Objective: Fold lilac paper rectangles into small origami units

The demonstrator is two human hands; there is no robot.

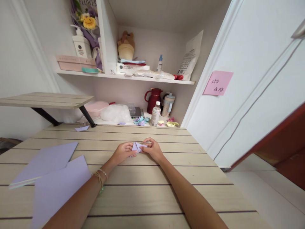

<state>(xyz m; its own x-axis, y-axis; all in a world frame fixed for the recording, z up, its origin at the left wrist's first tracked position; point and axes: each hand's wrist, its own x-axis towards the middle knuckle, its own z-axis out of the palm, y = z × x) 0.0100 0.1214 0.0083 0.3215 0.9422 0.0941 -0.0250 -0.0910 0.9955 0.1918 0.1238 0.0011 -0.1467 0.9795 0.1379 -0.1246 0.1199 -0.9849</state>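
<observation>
Between my hands, just above the table's middle, is a small folded piece of purple paper (136,147) with crease lines across it. My left hand (123,152) grips its left side, thumb along the lower edge. On the right side, my right hand (152,149) pinches it between thumb and fingers. Fingertips of both hands are partly hidden behind the paper. Larger purple sheets (62,187) lie to the left, near my left forearm, overlapping a stack of paper (45,162).
The slatted table (143,200) meets a shelf unit at the back. A raised stand (47,99) is at left, with a folded purple piece (82,128) by its leg. Along the shelf are folded papers (141,121), a clear bottle (155,114) and a red jug (153,100).
</observation>
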